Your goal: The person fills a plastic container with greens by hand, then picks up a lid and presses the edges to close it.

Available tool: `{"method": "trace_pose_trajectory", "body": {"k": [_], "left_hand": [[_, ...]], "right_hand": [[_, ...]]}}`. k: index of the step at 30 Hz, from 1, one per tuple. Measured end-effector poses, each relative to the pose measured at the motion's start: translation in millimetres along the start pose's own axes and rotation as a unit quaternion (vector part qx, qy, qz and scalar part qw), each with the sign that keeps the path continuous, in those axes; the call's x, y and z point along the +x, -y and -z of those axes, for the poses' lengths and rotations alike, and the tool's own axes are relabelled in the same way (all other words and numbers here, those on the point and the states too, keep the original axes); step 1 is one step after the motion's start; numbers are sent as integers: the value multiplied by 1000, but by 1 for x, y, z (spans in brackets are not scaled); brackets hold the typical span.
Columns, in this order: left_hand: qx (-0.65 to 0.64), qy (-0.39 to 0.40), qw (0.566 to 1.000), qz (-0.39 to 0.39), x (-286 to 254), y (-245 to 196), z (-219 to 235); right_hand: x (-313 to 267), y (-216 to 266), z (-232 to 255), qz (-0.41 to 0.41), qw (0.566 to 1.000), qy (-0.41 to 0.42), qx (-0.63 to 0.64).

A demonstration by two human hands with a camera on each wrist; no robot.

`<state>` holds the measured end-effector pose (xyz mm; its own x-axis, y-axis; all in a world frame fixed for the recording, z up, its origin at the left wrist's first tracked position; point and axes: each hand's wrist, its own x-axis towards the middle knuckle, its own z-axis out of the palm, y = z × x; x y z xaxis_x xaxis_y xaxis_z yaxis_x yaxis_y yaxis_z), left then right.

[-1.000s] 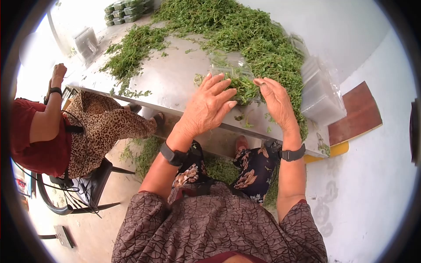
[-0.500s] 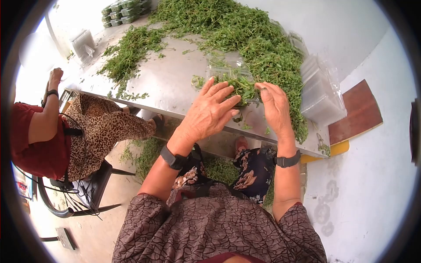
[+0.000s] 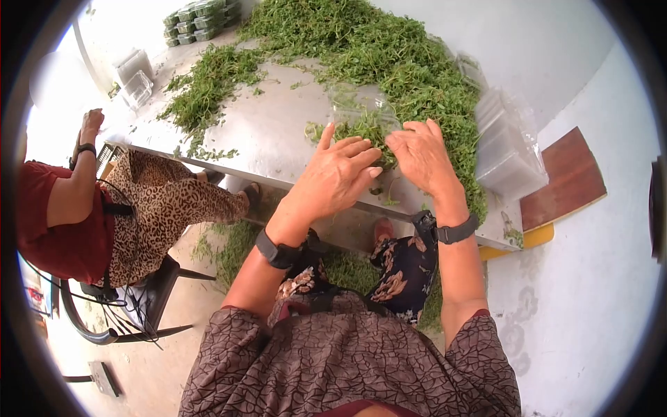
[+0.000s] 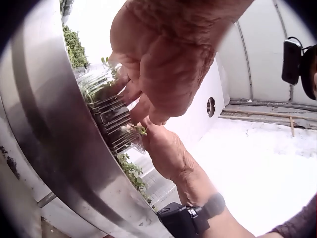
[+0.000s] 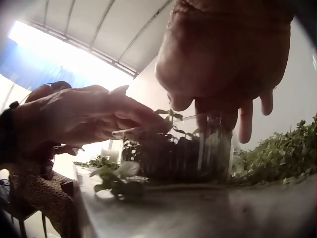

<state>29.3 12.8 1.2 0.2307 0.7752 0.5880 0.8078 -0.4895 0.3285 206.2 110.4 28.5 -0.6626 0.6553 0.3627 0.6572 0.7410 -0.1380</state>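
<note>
A clear plastic box (image 5: 210,156) filled with leafy green stems (image 3: 368,128) sits near the front edge of the metal table, its clear lid (image 3: 358,104) tipped back on the far side. Over the box's left side is my left hand (image 3: 337,174), fingers fairly straight and spread, with fingertips at the leaves in the right wrist view. My right hand (image 3: 425,163) is over the right side, and some of its fingers (image 5: 213,116) point down at the greens inside. Its other fingers hang loosely outside the box. From above, both hands partly hide the box.
A large heap of greens (image 3: 389,48) covers the table's back and right. A smaller pile (image 3: 208,87) lies to the left. Stacked clear boxes (image 3: 507,146) stand at right, and filled boxes (image 3: 198,21) at far left. Another person (image 3: 66,215) stands at the left.
My right hand has moved left over the box, its fingers bending down to the greens. My left hand has shifted slightly right. At the far left, a loose clear box now shows before a stack.
</note>
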Motion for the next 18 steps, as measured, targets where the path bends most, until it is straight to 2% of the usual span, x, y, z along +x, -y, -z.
{"method": "trace_pose_trajectory", "body": {"k": [2, 3, 5, 7, 12, 14, 16, 17, 18], "left_hand": [[-7, -15, 1000, 7, -4, 4, 7], [-14, -28, 999, 15, -7, 5, 9], [-17, -32, 999, 20, -12, 10, 10], [-19, -41, 999, 23, -12, 11, 9], [33, -19, 998, -47, -7, 1, 3], [47, -14, 997, -65, -3, -5, 0], [50, 13, 998, -41, 4, -10, -5], [44, -39, 997, -57, 5, -7, -12], [41, -39, 996, -66, 8, -7, -12]], "right_hand": [[-4, -13, -5, 24, 992, -103, 71], [-6, -14, -2, 24, 992, -101, 71], [-12, -13, 8, 27, 980, -106, 166], [-16, -8, 15, 33, 980, -106, 162], [-19, 2, 9, 27, 983, -120, 136], [-16, 1, 1, 62, 994, -56, 72], [-14, 2, -4, 51, 995, -58, 62], [-13, 1, -4, 63, 995, -48, 53], [-12, 1, -3, 75, 995, -38, 45]]}}
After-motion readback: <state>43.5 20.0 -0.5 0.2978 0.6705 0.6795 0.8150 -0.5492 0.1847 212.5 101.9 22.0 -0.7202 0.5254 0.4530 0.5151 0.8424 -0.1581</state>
